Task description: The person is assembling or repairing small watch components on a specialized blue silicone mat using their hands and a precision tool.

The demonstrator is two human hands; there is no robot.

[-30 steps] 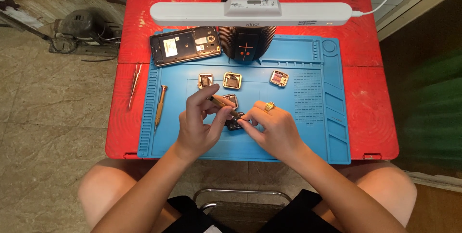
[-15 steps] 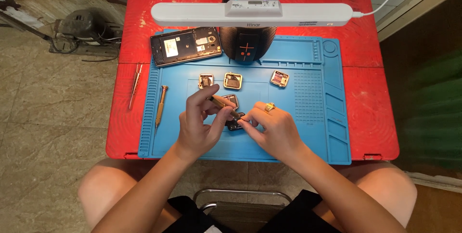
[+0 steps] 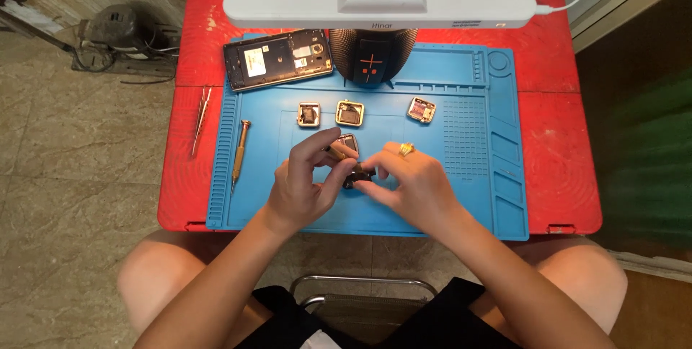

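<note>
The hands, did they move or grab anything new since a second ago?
No visible change. The left hand and right hand still pinch the same small dark part over the blue mat. The screwdriver, tweezers and opened phone lie where they were.

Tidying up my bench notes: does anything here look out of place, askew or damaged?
Mostly orderly. The opened phone lies tilted, half off the blue mat onto the red table, its insides bared. Tweezers sit off the mat. Both hands, left hand and right hand, pinch a small dark part.
</note>
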